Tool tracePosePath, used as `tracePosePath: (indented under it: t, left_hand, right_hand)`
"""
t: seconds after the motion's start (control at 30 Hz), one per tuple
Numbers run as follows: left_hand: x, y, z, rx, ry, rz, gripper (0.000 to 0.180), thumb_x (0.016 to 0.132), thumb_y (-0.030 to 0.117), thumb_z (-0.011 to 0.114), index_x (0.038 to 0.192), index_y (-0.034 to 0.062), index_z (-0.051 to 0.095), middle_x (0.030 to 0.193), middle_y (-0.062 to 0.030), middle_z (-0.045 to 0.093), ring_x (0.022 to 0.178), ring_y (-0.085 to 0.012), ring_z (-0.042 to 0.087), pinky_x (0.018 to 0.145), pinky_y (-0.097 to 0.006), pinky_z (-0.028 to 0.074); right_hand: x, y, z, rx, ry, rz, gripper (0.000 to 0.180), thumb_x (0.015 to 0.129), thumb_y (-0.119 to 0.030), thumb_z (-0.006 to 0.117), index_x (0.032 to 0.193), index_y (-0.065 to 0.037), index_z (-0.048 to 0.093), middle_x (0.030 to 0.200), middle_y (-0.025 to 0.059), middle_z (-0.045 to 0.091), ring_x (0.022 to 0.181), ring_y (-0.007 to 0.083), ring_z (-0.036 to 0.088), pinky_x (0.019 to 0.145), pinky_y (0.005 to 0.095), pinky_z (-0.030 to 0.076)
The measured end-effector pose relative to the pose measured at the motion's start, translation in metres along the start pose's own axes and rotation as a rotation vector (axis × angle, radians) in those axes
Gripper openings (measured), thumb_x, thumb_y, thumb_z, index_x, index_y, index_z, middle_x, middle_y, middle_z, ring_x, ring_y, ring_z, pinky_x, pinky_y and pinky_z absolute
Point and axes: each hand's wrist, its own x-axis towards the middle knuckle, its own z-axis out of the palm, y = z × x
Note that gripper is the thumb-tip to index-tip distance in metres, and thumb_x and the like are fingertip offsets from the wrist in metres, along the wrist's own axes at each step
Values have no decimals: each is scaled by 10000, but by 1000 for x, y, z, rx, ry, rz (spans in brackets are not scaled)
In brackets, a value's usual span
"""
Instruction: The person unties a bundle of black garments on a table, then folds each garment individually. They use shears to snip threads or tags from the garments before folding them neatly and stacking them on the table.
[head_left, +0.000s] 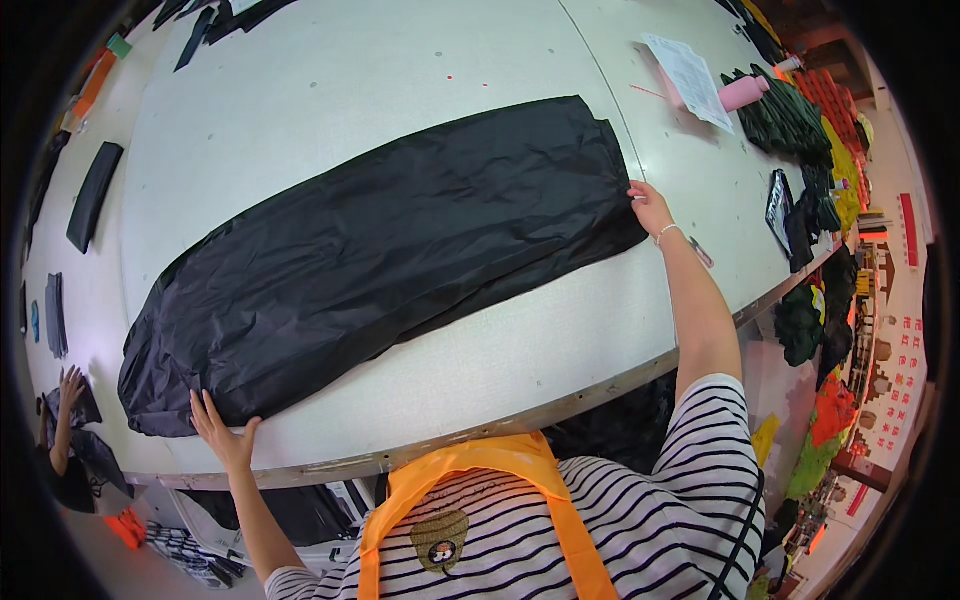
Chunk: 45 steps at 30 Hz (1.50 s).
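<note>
- Well left of the left fingers, a co-worker's hand (70,388) is showing near the rim; a dark folded bundle (95,197) is lying beyond them, up and left.
- The left hand (222,432) is spreading its fingers, grasping nothing; their tips are resting at the near edge of the cloth's left end.
- Between both sets of fingers, the black cloth (390,250) is lying lengthwise on the white table (540,350). Laying it out long is looking done; evening it is seeming unfinished, as creases are running along it and its near edge is bowing.
- The right hand (650,207) is pinching the cloth's right end between thumb and bent fingers.
- Beyond the right fingers, farther right, a paper sheet (690,82) and a pink bottle (743,94) are sitting apart from the cloth.
</note>
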Motion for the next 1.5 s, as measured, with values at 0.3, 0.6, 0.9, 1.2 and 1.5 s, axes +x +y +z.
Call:
tracePosePath:
  t: [0.3,0.6,0.9,1.2,1.5]
  left_hand:
    - [44,-25,36,-272,-75,-39,752,608,54,638,1318,15,392,1326,-201,427,1226,-357,404,1014,-390,329]
    - [23,-52,37,-302,-305,-96,1259,410,570,806,1417,71,241,1414,-218,303,1305,-370,293,1049,-442,268]
    - [-12,-10,13,-135,-267,-80,812,641,355,728,1345,123,397,1379,-111,385,1275,-304,346,1055,-456,253]
    - [27,-10,11,-41,362,-345,279,794,269,612,649,34,573,656,-141,573,660,-333,560,605,-416,429]
    - [11,-2,63,-110,114,-475,521,617,102,651,1133,106,571,1105,-128,596,1001,-334,562,840,-396,460]
  right_hand:
    - [10,-6,4,40,-44,-129,162,707,-126,744,777,-25,640,765,49,624,727,130,567,696,263,463]
    - [48,-114,-116,161,380,-543,264,927,-259,537,989,-4,560,925,52,585,876,122,527,814,256,419]
    - [66,39,-91,33,135,77,381,888,-405,555,975,-43,475,942,61,527,841,184,528,596,304,507]
    - [41,-63,-95,-5,175,-112,397,862,-421,594,981,-44,565,889,60,604,775,133,583,610,258,508]
    - [-21,-55,-74,217,-177,139,739,758,-58,703,1383,-91,309,1097,168,578,967,225,586,830,334,487]
